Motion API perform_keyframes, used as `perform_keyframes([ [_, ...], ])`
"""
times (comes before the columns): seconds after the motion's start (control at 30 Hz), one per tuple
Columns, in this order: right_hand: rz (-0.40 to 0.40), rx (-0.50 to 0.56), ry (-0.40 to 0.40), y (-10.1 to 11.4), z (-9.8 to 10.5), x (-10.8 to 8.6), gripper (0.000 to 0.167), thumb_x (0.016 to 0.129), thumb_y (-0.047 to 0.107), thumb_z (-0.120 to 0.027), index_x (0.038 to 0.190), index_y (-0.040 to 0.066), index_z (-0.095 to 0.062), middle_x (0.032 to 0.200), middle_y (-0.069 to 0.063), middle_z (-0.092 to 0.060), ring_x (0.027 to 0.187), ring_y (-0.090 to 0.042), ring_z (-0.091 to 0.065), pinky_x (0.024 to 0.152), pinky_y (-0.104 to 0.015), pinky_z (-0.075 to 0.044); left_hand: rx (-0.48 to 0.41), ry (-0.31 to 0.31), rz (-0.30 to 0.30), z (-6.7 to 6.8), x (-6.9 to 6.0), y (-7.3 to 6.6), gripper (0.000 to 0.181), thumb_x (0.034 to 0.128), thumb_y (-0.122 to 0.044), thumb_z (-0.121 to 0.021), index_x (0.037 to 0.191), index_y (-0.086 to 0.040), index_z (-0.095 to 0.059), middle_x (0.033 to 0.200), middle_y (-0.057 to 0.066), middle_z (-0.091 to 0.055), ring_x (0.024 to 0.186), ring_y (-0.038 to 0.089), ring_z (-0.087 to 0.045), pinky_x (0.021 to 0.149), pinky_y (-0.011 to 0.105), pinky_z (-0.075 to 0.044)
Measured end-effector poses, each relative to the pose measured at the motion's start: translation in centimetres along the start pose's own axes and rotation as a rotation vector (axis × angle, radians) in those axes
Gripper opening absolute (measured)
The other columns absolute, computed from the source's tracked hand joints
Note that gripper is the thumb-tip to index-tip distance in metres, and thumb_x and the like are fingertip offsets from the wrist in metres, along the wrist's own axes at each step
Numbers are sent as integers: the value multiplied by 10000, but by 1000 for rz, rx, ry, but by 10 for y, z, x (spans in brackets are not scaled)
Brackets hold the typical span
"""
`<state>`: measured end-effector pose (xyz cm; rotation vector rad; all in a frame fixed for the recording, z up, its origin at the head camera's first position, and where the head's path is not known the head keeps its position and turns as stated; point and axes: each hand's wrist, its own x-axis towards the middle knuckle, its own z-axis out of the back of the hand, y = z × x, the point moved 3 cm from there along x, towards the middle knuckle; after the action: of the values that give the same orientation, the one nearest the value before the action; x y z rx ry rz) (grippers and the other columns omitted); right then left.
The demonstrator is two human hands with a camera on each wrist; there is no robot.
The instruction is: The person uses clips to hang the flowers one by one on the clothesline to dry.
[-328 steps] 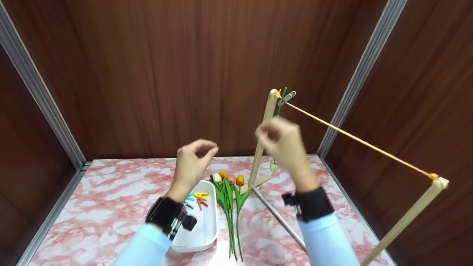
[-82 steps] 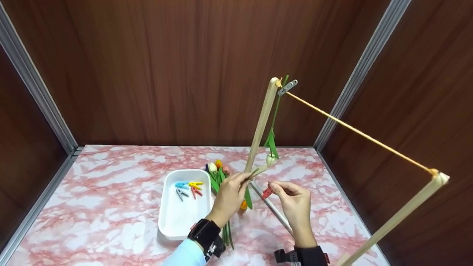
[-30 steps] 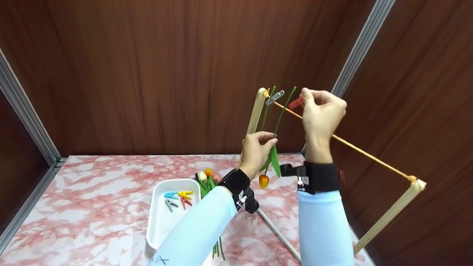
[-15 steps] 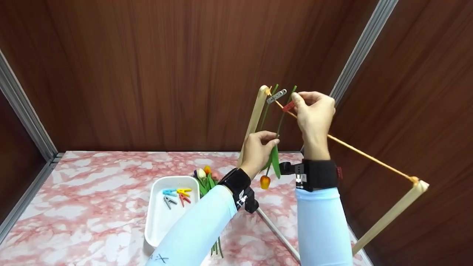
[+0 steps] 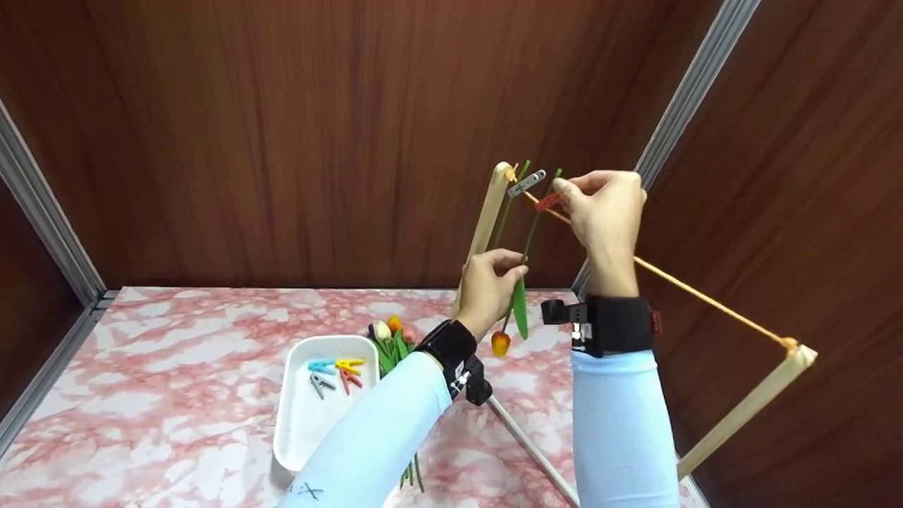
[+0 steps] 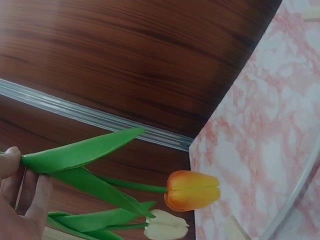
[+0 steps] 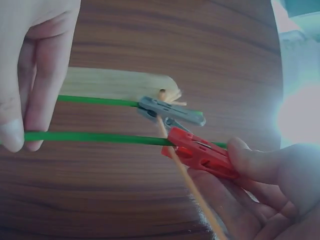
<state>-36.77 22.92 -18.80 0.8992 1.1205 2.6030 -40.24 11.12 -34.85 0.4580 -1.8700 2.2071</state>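
My left hand (image 5: 490, 286) pinches the green stem of an orange-yellow tulip (image 6: 192, 191), which hangs bloom down beside the left wooden post. My right hand (image 5: 607, 212) pinches a red clothespin (image 7: 200, 152) by its handles, between thumb and fingers. In the right wrist view the clothespin's jaws lie over both the stem and the orange rope (image 7: 192, 190). Just beyond it, a grey clothespin (image 7: 170, 111) clips another stem to the rope near the post's tip. That stem's white tulip (image 6: 167, 226) hangs next to the orange one in the left wrist view.
A white tray (image 5: 300, 437) with several clothespins (image 5: 347, 381) stands left on the marbled table. More tulips (image 5: 391, 339) lie beside it, partly behind my left sleeve. The rope slopes to the right wooden post (image 5: 751, 409); a pale bar (image 5: 529, 441) runs low between the posts.
Earlier both hands were low over the table with the tulip and red clothespin. They rose to the rope, and the clothespin moved left onto the stem and rope. The grey clothespin stays put.
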Motion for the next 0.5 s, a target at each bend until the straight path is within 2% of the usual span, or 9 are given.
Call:
perform_keyframes([
  [0.13, 14, 0, -7, 1, -3, -1, 198, 966, 255, -840, 1045, 78, -880, 1051, -129, -859, 831, -124, -647, 639, -184, -474, 22, 1, 14, -1, -2, 5, 160, 969, -102, -816, 1125, -95, -853, 1078, 57, -857, 981, 149, -776, 859, 200, -615],
  [0.37, 0, -52, 79, 6, -3, -2, 258, 947, 280, -851, 1097, 71, -865, 1151, -158, -839, 1046, -251, -656, 766, -274, -481, 19, -9, 18, 0, -2, 7, 161, 968, -104, -817, 1124, -101, -857, 1100, 50, -857, 1006, 158, -777, 871, 208, -618],
  [0.5, -8, -67, 88, 8, 0, 0, 270, 937, 290, -864, 1084, 63, -865, 1101, -155, -841, 990, -248, -664, 731, -275, -488, 30, -10, 6, 1, -1, 6, 162, 973, -113, -813, 1129, -108, -857, 1095, 43, -857, 987, 147, -777, 875, 218, -618],
])
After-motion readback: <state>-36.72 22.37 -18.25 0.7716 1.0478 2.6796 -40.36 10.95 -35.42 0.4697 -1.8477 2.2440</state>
